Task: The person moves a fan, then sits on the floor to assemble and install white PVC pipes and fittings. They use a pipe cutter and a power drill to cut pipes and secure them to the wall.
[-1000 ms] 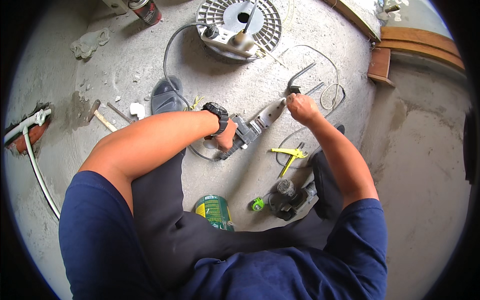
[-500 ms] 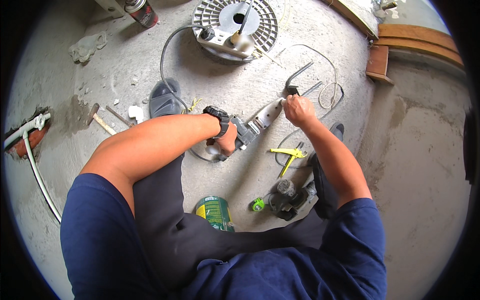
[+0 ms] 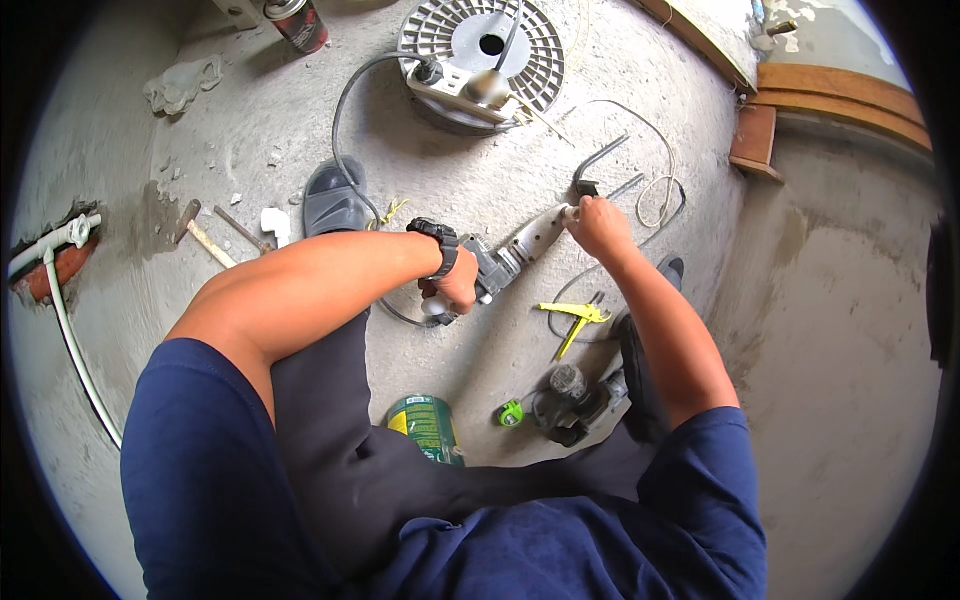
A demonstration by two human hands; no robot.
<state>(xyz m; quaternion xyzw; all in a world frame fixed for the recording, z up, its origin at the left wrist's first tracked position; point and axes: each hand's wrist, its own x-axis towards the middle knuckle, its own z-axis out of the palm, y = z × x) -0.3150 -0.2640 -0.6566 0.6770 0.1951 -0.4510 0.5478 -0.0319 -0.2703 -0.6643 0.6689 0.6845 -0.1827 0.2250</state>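
Your left hand [image 3: 459, 281] grips the corded tool [image 3: 493, 271] between your feet [image 3: 334, 202], and your right hand [image 3: 602, 229], closed at its metal plate's tip [image 3: 568, 214], could get burned if that's hot.

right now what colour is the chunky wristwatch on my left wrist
The chunky wristwatch is black; the head view shows it best.

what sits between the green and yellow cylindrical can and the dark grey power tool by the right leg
A small bright green tape measure lies between the can and that power tool, nearer the tool, in the head view.
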